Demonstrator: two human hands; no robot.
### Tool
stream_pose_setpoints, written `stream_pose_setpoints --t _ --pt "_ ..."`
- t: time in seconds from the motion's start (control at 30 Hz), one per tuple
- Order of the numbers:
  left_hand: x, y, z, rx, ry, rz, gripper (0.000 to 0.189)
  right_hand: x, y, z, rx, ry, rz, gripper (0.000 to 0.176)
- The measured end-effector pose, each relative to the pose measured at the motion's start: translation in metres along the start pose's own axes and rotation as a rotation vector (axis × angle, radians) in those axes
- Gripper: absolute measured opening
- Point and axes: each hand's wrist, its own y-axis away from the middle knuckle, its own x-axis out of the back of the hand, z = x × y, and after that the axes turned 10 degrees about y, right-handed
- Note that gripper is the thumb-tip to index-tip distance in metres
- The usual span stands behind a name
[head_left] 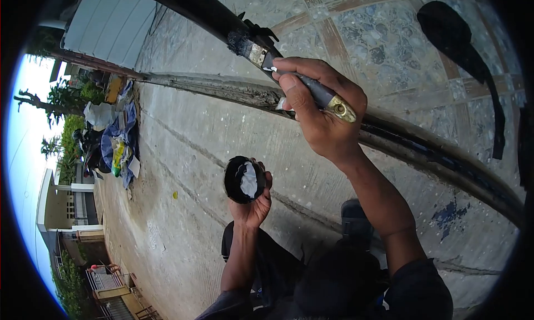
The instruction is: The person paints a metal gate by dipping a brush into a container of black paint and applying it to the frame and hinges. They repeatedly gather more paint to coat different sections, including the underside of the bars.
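In my right hand [328,100] is a paintbrush [311,89] with a dark handle and brass-coloured end, my fingers closed round the handle. Its dark, paint-loaded bristles [239,43] lie right at the surface of a black bar [194,9] that runs in from the top left. White smears mark the brush near the metal band. Lower down, my left hand [256,208] grips a small round cup [229,181] from below and the side. The cup's inside is coated black, and a white crumpled or thick mass [249,181] shows in it.
A dark metal rail [428,147] runs diagonally along the ground beside patterned tiles [384,36]. A black round-ended shape [445,28] appears at the upper right. Bags and cloth [119,136] are heaped at the left. My shoe [356,220] stands on the concrete.
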Motion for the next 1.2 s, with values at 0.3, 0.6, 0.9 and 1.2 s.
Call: stream_pose_setpoints --t 0.3,0.6,0.9,1.2 --pt "0.003 -0.041 0.017 -0.013 -0.154 0.041 0.060 0.016 0.060 0.023 -0.476 0.325 -0.021 0.011" --pt "0.018 -0.071 0.001 -0.030 -0.316 -0.073 0.062 0.012 0.056 -0.064 -0.370 0.283 -0.395 0.013" --pt "0.019 -0.074 -0.004 -0.058 -0.283 -0.121 0.063 -0.004 0.079 -0.060 -0.174 0.650 -0.665 0.011" --pt "0.017 -0.076 -0.004 -0.078 -0.217 -0.115 0.061 0.021 0.080 -0.063 -0.541 0.290 -0.457 0.018"
